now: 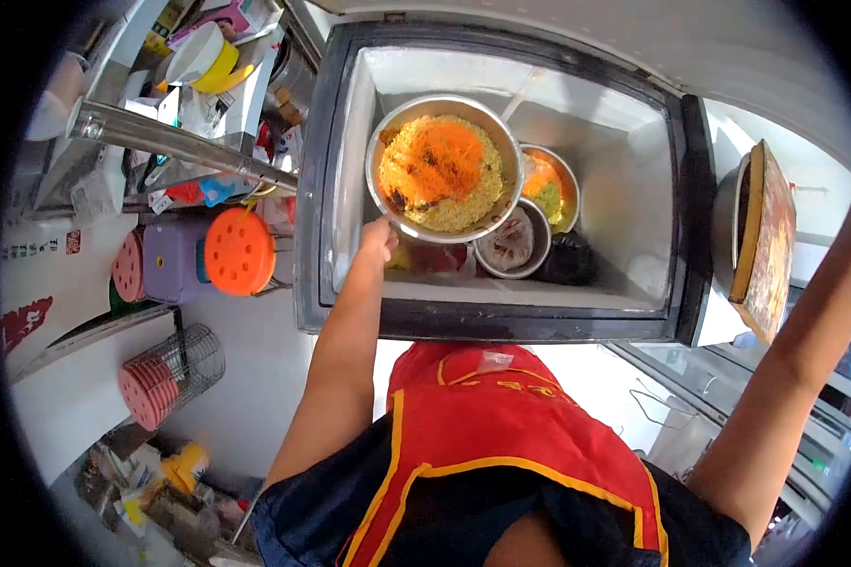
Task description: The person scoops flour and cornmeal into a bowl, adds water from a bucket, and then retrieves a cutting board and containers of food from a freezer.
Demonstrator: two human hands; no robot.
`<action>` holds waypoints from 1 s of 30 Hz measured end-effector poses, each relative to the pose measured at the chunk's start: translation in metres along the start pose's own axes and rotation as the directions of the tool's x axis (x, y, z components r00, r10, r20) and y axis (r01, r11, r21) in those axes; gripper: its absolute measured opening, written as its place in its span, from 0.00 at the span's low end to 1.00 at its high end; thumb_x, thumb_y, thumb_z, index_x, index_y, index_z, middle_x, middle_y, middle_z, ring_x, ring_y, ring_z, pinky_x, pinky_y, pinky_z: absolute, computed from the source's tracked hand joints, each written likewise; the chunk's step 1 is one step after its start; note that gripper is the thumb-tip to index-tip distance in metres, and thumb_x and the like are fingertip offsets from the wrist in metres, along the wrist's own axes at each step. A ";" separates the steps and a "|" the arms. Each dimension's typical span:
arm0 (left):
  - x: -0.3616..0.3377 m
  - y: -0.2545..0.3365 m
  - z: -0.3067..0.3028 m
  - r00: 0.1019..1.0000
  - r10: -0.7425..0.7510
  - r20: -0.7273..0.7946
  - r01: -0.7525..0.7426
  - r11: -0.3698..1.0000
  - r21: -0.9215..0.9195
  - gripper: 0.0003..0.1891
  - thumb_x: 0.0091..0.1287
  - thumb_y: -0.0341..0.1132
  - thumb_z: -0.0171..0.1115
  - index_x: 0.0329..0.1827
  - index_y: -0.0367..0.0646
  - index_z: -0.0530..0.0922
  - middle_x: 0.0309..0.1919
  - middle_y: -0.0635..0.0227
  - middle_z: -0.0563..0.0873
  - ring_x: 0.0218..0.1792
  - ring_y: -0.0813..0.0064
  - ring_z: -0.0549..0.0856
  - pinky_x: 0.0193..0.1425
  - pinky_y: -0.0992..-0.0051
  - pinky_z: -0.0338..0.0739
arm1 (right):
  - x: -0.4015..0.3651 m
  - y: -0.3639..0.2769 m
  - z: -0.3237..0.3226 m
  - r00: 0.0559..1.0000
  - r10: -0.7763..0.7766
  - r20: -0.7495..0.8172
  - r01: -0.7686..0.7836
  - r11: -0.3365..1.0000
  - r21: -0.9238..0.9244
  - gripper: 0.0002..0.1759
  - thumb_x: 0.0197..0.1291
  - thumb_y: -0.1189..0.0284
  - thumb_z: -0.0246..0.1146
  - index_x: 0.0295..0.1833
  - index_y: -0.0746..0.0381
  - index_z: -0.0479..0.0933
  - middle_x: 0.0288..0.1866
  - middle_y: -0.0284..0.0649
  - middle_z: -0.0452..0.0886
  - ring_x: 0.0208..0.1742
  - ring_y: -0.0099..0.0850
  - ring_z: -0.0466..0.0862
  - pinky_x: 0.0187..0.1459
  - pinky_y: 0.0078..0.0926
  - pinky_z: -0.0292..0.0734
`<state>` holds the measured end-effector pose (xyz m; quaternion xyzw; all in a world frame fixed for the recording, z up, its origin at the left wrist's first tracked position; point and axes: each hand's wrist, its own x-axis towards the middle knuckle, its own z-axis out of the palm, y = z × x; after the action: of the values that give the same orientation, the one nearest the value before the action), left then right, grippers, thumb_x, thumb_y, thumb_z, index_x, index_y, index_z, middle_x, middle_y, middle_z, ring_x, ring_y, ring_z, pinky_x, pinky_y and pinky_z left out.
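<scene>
Gripping the rim of the big steel bowl (444, 170) at its seven o'clock edge, the left hand (380, 236) is pinching the metal between thumb and fingers, the arm stretching up from the red apron (501, 425). The bowl, heaped with yellow rice and orange shreds, is hanging level over the open chest cooler (342, 189), just above the other containers. At its three o'clock a small bowl (553, 189) of orange and green food is sitting, at five o'clock a covered bowl (512, 244), and beside that a dark bag (567, 260). The right arm is reaching out toward three o'clock of the view, its hand lying beyond the edge, so its grip cannot be told. A one-point pinch on so full a bowl looks risky: the wrist is doing best by staying stiff and the rim flat, with the base clearing the small bowls. An orange stool (239, 250) is standing at the cooler's nine o'clock.
</scene>
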<state>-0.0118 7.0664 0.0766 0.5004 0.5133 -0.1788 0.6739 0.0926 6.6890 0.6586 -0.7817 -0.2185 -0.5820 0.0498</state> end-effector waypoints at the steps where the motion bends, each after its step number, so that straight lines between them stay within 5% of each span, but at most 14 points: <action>1: 0.004 -0.002 -0.004 1.000 0.002 0.022 -0.002 1.000 -0.015 0.13 0.59 0.39 0.59 0.39 0.38 0.72 0.24 0.66 0.71 0.22 0.75 0.70 0.24 0.76 0.70 | -0.002 -0.003 0.000 1.000 -0.006 -0.006 0.006 1.000 0.000 0.25 0.52 0.67 0.59 0.54 0.69 0.66 0.51 0.52 0.70 0.53 0.42 0.71 0.55 0.33 0.65; 5: -0.014 -0.006 -0.007 0.991 0.053 0.123 -0.048 0.998 -0.046 0.16 0.55 0.40 0.61 0.42 0.41 0.72 0.31 0.66 0.72 0.29 0.73 0.73 0.29 0.74 0.73 | -0.013 -0.019 -0.014 0.988 -0.146 -0.053 0.142 0.987 -0.070 0.27 0.52 0.67 0.60 0.55 0.69 0.65 0.52 0.53 0.69 0.54 0.43 0.70 0.56 0.33 0.64; 8: -0.022 -0.013 -0.011 0.991 0.040 0.127 -0.034 0.998 -0.050 0.12 0.58 0.40 0.60 0.37 0.42 0.72 0.29 0.69 0.72 0.28 0.76 0.74 0.27 0.77 0.74 | -0.026 -0.035 -0.025 0.912 -0.403 -0.079 0.380 0.900 -0.215 0.28 0.52 0.67 0.60 0.57 0.68 0.64 0.54 0.52 0.67 0.56 0.43 0.68 0.57 0.33 0.62; 10: -0.036 -0.019 -0.014 0.986 0.044 0.160 -0.030 0.995 -0.092 0.10 0.60 0.39 0.57 0.33 0.42 0.71 0.23 0.69 0.72 0.23 0.75 0.74 0.25 0.77 0.75 | -0.035 -0.053 -0.042 0.900 -0.435 0.005 0.428 0.883 -0.191 0.26 0.53 0.68 0.59 0.56 0.68 0.64 0.54 0.53 0.66 0.58 0.44 0.66 0.58 0.35 0.61; 12: -0.048 -0.028 -0.016 0.988 0.062 0.144 -0.045 0.992 -0.121 0.09 0.61 0.37 0.56 0.33 0.41 0.71 0.23 0.69 0.73 0.23 0.74 0.75 0.25 0.76 0.75 | -0.044 -0.057 -0.048 0.904 -0.418 -0.093 0.406 0.905 -0.126 0.26 0.52 0.70 0.58 0.56 0.69 0.64 0.54 0.54 0.65 0.57 0.46 0.66 0.57 0.35 0.62; 19: -0.076 -0.049 -0.012 0.983 0.138 0.117 -0.106 0.963 -0.247 0.08 0.62 0.36 0.54 0.36 0.39 0.71 0.28 0.66 0.75 0.26 0.73 0.77 0.27 0.77 0.77 | -0.081 -0.076 -0.091 0.932 -0.359 0.045 0.354 0.931 0.085 0.32 0.46 0.80 0.60 0.59 0.69 0.60 0.57 0.52 0.61 0.53 0.42 0.69 0.49 0.28 0.70; 22: -0.085 -0.049 -0.006 0.972 0.180 0.149 -0.129 0.945 -0.300 0.07 0.62 0.34 0.54 0.35 0.38 0.71 0.26 0.65 0.76 0.22 0.74 0.76 0.21 0.78 0.75 | -0.094 -0.098 -0.099 0.986 -0.151 0.067 0.130 0.960 0.247 0.24 0.52 0.73 0.62 0.57 0.59 0.69 0.56 0.42 0.68 0.50 0.32 0.70 0.41 0.22 0.74; 24: -0.097 -0.048 -0.008 0.944 0.219 0.245 -0.133 0.937 -0.324 0.07 0.62 0.33 0.54 0.35 0.37 0.71 0.23 0.65 0.75 0.20 0.74 0.75 0.19 0.78 0.74 | -0.097 -0.092 -0.102 0.983 -0.143 0.119 0.109 0.961 0.254 0.25 0.47 0.77 0.61 0.56 0.63 0.69 0.56 0.45 0.67 0.57 0.40 0.68 0.56 0.32 0.65; 26: -0.094 -0.051 -0.010 0.894 0.291 0.340 -0.191 0.935 -0.298 0.09 0.63 0.36 0.52 0.40 0.39 0.71 0.29 0.65 0.77 0.29 0.71 0.78 0.32 0.73 0.78 | -0.094 -0.096 -0.104 0.980 -0.154 0.130 0.117 0.960 0.254 0.30 0.48 0.80 0.62 0.60 0.63 0.64 0.57 0.45 0.65 0.57 0.40 0.66 0.58 0.31 0.62; 28: -0.124 -0.042 -0.007 0.901 0.293 0.319 -0.193 0.931 -0.310 0.09 0.64 0.36 0.51 0.39 0.39 0.71 0.30 0.64 0.77 0.30 0.71 0.78 0.34 0.73 0.78 | -0.094 -0.090 -0.097 0.976 -0.199 0.083 0.171 0.949 0.263 0.30 0.49 0.80 0.62 0.61 0.60 0.64 0.59 0.44 0.63 0.53 0.33 0.68 0.40 0.21 0.72; 30: -0.129 -0.040 -0.008 0.915 0.286 0.286 -0.193 0.930 -0.311 0.10 0.64 0.36 0.50 0.40 0.39 0.71 0.30 0.64 0.77 0.31 0.70 0.78 0.35 0.72 0.78 | -0.093 -0.095 -0.097 0.977 -0.204 0.065 0.183 0.952 0.246 0.31 0.49 0.81 0.61 0.61 0.61 0.63 0.59 0.44 0.63 0.53 0.34 0.68 0.40 0.21 0.71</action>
<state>-0.0990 7.0203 0.1689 0.4243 0.3486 -0.1010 0.8296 -0.0524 6.7158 0.5859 -0.7701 -0.3644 -0.5180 0.0764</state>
